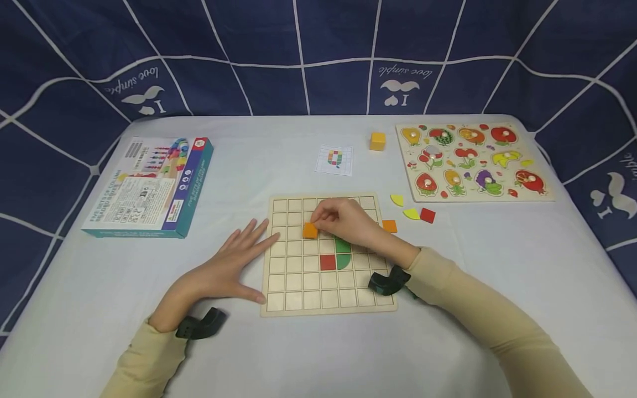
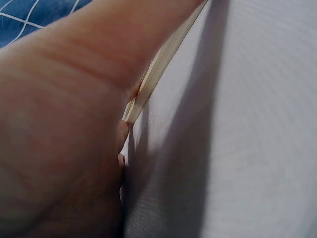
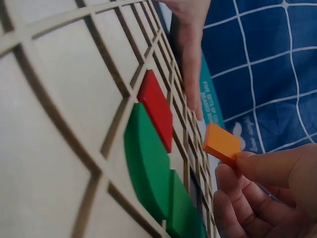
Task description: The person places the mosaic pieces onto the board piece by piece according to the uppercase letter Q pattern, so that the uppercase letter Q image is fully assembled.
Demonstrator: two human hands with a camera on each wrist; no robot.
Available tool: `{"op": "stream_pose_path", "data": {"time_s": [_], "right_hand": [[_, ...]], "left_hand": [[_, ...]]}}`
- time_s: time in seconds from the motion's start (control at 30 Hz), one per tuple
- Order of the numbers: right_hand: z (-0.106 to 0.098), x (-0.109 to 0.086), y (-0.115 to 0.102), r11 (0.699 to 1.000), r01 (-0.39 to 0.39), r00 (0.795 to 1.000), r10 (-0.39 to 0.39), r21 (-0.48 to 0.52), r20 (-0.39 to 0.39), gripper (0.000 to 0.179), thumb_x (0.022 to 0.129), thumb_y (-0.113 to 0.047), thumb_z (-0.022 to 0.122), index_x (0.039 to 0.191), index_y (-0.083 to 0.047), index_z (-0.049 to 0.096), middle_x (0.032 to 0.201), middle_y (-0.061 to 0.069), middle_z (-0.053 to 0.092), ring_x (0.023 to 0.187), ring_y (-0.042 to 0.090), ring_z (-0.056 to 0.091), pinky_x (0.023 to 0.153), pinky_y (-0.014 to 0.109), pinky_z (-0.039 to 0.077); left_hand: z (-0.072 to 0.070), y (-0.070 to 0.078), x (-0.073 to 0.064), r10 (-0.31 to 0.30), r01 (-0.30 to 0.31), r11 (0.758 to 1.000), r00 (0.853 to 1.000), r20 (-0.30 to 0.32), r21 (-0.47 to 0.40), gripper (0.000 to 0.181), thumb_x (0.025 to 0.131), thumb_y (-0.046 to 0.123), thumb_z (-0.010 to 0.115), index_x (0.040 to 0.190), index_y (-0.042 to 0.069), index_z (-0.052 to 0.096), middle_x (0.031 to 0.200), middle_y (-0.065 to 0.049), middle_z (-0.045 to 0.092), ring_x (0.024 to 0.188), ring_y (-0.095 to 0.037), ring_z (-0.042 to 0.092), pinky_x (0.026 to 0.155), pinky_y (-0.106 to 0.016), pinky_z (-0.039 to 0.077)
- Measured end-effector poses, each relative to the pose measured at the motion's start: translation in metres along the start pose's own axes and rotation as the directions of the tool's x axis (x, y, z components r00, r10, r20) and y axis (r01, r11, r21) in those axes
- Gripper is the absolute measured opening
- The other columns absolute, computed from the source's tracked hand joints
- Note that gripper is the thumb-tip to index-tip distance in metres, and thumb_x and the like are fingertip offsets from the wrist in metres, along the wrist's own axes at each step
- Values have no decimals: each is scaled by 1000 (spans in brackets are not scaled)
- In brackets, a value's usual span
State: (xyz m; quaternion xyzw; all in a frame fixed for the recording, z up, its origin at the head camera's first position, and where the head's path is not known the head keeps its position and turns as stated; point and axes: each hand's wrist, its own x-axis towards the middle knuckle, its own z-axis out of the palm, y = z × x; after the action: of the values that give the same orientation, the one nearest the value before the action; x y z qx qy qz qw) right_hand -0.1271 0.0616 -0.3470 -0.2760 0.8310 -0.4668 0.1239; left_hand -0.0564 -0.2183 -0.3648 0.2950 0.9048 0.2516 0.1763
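Head view — pinching an orange tile [image 1: 310, 231] between thumb and fingers of the right hand [image 1: 345, 218], over the gridded board [image 1: 278, 283], and lifted clear of its surface in the right wrist view. Spreading the fingers of the left hand [image 1: 229, 271] wide, holding nothing — just touching the board's left edge. Nearer the camera than the right hand, on the grid: a red square [image 1: 327, 262] beside a green quarter-round [image 1: 343, 260], with another green piece [image 1: 343, 245] adjoining, partly covered by that hand.
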Motion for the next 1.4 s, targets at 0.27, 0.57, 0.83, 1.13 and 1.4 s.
{"op": "stream_pose_path", "data": {"time_s": [0.27,0.57,0.83,1.13,1.4], "right_hand": [[8,-2,-1,997,37,997,-31,-75,72,8,84,-2,68,83,-10,68,75,-7,64,69,10,56,65,24,49],[12,-9,-6,980,113,989,-96,-162,109,10,83,-1,68,79,-10,67,69,-7,59,64,8,52,62,23,47],[7,-12,-7,969,107,993,-92,-222,75,4,85,-7,68,84,-11,71,78,-7,62,68,9,51,64,24,45],[-46,-54,17,993,-6,990,-11,-121,-138,8,84,-3,69,92,-5,71,90,-1,66,81,13,59,75,30,50],[-74,-91,52,976,-149,966,110,-157,-233,18,84,-1,69,101,-6,71,98,3,66,85,16,58,70,24,48]], "left_hand": [[0,-1,0,8,-8,1000,1000,-6,-2,117,58,67,74,151,19,21,156,-8,-1,139,-27,-12,108,-48,-5],[1,-2,0,5,-5,1000,1000,-11,0,117,58,67,74,150,19,21,156,-7,0,139,-26,-12,108,-49,-5],[1,-2,-1,11,-11,1000,1000,-12,3,117,58,67,74,151,19,20,156,-7,-1,139,-26,-12,108,-48,-5],[4,-3,1,13,-13,1000,1000,-10,-3,118,57,68,74,151,19,20,156,-7,-1,139,-26,-12,108,-48,-5],[2,-3,-1,23,-23,1000,1000,-17,-3,118,57,66,75,151,19,20,156,-9,0,139,-28,-12,108,-49,-5]]}}
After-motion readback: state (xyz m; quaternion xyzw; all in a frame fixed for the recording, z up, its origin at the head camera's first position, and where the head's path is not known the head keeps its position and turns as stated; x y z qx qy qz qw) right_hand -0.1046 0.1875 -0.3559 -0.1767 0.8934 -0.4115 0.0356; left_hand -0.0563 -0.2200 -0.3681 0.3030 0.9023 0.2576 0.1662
